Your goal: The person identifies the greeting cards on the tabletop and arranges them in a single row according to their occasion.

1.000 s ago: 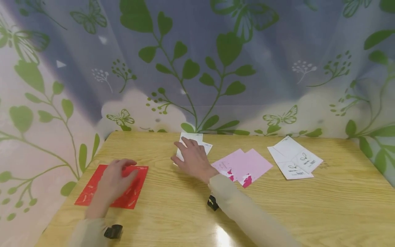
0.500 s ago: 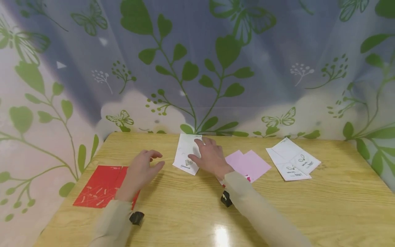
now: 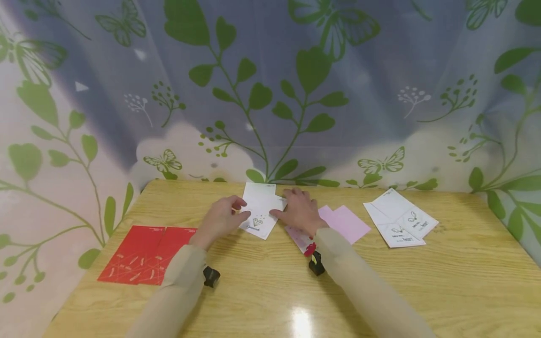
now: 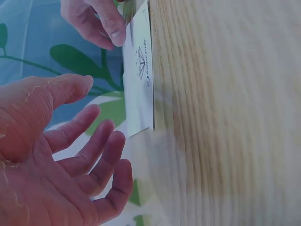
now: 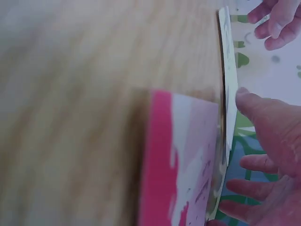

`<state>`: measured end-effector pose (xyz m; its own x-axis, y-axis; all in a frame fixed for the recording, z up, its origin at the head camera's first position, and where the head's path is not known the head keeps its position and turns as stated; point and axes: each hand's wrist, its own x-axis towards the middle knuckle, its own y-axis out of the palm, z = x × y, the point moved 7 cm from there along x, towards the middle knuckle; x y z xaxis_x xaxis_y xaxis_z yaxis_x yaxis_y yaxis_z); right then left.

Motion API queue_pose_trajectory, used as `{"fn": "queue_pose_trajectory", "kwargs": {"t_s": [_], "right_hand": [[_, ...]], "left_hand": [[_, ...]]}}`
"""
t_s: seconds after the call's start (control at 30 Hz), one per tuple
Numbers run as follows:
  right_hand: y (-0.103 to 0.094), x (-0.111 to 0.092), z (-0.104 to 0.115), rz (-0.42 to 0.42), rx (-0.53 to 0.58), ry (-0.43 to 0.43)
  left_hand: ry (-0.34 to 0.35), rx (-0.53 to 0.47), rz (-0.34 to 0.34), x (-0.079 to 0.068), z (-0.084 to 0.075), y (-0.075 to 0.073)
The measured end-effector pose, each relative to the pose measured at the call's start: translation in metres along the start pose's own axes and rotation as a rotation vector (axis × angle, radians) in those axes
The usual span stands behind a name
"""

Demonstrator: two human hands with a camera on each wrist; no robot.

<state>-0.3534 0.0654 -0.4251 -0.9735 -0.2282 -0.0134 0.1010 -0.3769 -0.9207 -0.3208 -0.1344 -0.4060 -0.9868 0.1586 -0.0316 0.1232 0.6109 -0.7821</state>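
Two overlapping white cards (image 3: 258, 220) lie at the back middle of the table, one printed with a small gem drawing. My left hand (image 3: 221, 218) is at their left edge, fingers loosely bent and apart, with nothing in its palm in the left wrist view. On the other side, my right hand (image 3: 301, 212) spreads over the right edge of the white cards, its thumb (image 5: 247, 99) right at the card edge. Its wrist and palm partly cover two overlapping pink cards (image 3: 348, 223), whose lower corner shows a deep pink print.
Two red cards (image 3: 131, 253) with pale feather-like prints lie side by side at the left. At the right, several white cards (image 3: 384, 213) overlap in a fan. A patterned curtain (image 3: 236, 117) hangs at the table's (image 3: 253, 295) back edge.
My left hand has moved from over the red cards rightward to the middle white cards, uncovering the red ones. My right hand has shifted from on top of the white cards to their right edge.
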Motion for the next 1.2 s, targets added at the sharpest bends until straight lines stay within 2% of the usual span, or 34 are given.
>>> {"fn": "queue_pose_trajectory", "kwargs": {"t_s": [0.17, 0.3, 0.6, 0.77, 0.9, 1.1, 1.2], "right_hand": [[0.001, 0.006, -0.003, 0.04, -0.004, 0.024], [0.002, 0.009, -0.003, 0.051, -0.014, 0.021], [0.004, 0.011, -0.005, 0.05, 0.012, 0.044], [0.002, 0.012, -0.008, 0.026, 0.075, 0.072], [-0.001, 0.012, -0.01, -0.032, 0.178, 0.073], [-0.01, 0.01, -0.006, -0.117, 0.462, 0.021], [-0.012, 0.01, -0.004, -0.129, 0.604, 0.033]], "left_hand": [[-0.04, 0.007, 0.082, 0.014, 0.002, 0.012], [-0.047, 0.042, 0.132, 0.019, 0.003, 0.02], [-0.093, 0.118, 0.138, 0.017, 0.004, 0.026], [-0.106, 0.123, 0.126, 0.016, 0.004, 0.027], [-0.098, 0.131, 0.116, 0.017, 0.004, 0.027], [-0.087, 0.151, 0.105, 0.017, 0.005, 0.027], [-0.088, 0.145, 0.1, 0.017, 0.006, 0.027]]}}
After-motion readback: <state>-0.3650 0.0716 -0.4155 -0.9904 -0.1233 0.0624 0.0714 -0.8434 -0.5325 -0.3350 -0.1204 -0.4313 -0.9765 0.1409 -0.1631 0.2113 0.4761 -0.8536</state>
